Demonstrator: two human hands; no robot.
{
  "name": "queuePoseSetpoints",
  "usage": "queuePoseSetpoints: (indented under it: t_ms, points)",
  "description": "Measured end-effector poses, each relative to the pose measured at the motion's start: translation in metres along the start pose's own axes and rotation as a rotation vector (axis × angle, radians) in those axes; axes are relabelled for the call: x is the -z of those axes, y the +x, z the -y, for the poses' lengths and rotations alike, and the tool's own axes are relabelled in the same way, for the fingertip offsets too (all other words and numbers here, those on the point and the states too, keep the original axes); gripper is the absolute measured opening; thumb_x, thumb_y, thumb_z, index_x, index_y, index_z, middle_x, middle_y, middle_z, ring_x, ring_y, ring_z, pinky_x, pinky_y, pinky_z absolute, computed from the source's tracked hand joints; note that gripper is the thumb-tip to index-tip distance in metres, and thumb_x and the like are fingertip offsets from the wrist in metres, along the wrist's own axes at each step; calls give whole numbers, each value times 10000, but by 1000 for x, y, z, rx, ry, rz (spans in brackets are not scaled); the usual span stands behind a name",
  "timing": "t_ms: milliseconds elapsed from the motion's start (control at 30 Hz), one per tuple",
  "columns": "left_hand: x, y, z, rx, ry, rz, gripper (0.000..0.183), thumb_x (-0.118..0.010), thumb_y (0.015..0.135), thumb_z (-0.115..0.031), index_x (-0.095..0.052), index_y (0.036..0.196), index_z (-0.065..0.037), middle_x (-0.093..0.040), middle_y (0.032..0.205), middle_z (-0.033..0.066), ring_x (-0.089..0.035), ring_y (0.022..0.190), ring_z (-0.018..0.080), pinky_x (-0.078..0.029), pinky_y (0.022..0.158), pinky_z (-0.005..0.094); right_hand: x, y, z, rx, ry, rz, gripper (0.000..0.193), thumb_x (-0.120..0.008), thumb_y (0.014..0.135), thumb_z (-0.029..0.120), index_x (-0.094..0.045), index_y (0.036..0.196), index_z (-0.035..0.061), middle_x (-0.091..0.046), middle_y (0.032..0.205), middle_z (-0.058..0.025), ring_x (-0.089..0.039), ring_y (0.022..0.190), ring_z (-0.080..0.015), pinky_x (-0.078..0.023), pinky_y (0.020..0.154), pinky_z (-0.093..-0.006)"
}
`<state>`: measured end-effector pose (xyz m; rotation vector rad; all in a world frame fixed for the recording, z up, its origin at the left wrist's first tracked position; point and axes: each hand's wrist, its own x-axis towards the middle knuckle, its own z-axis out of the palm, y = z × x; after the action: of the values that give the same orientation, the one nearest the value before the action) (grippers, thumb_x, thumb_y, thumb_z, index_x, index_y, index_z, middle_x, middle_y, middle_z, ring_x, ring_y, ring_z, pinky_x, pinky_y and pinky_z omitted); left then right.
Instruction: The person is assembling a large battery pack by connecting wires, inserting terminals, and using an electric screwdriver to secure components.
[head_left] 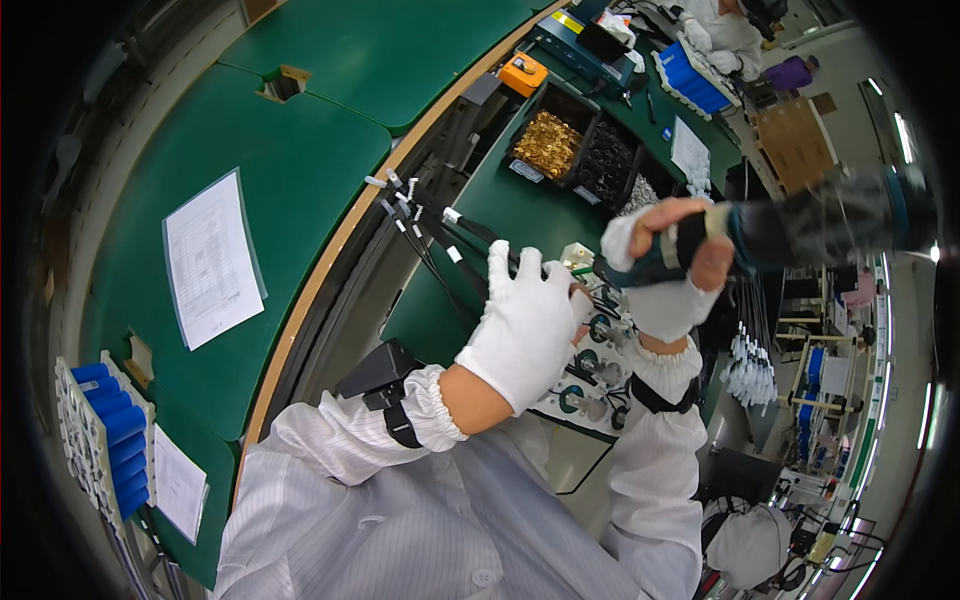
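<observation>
My right hand (652, 292), in a white glove with bare fingertips, wraps around a dark power screwdriver (800, 222). Its body stretches off to the right, and its tip end points left over a white-framed battery module (574, 378). Round openings with dark green wire loops or leads show on the module's upper face. Over the module's left edge lies my gloved left hand (525, 325), its outer fingers spread. The bare index finger and thumb reach the module's face, and whatever is under them is hidden. Black cables with white-tagged ends (408, 205) lie beyond my left hand.
Black bins hold brass-coloured parts (547, 145), black parts (606, 160) and silver parts (640, 192). An orange box (523, 74) stands behind. Paper sheets (213, 260) lie on the green table (330, 160). Blue-celled modules (105, 440) stand at left. A co-worker (725, 40) works at far right.
</observation>
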<state>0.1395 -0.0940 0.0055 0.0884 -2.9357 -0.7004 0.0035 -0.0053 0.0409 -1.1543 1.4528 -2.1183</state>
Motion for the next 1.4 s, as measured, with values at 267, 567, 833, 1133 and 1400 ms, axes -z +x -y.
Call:
queuePoseSetpoints:
  t_ms: [267,567,833,1133,1400]
  points:
    - [2,-1,-2,-9,106,-70,433,-629,947,-347,-638,1241,-30,-565,1144,143,-497,1174,347,-331,1097,605,2,17,4,-82,-88,74,770,-556,901,757,-562,965,-11,-576,722,-107,-572,621,-206,-493,615,-326]
    - [57,131,86,-71,-261,-175,230,-654,928,-253,-738,1019,-60,-722,862,178,-706,821,356,-557,755,401,16,-12,29,2,-47,-28,599,-632,947,562,-558,1018,-28,-600,802,-122,-609,726,-244,-525,680,-369]
    - [-60,241,89,-394,529,11,162,-715,862,-218,-770,965,-106,-728,988,135,-707,983,313,-568,863,438,85,-199,191,-351,-598,-410,587,-845,716,144,-517,1189,29,-635,902,-106,-634,725,-171,-527,681,-292]
    - [-77,268,89,-542,386,87,156,-618,849,-24,-742,942,-36,-722,972,181,-724,937,368,-596,833,421,187,-333,104,-938,-1457,-587,332,-841,765,238,-668,899,-11,-682,694,-113,-644,618,-199,-521,632,-343]
    - [-72,265,64,-441,492,106,143,-649,809,12,-750,911,17,-721,956,234,-729,921,376,-604,816,420,186,-200,110,-1108,-1723,-158,403,-739,854,424,-740,882,22,-725,870,-218,-709,813,-398,-561,734,-462]
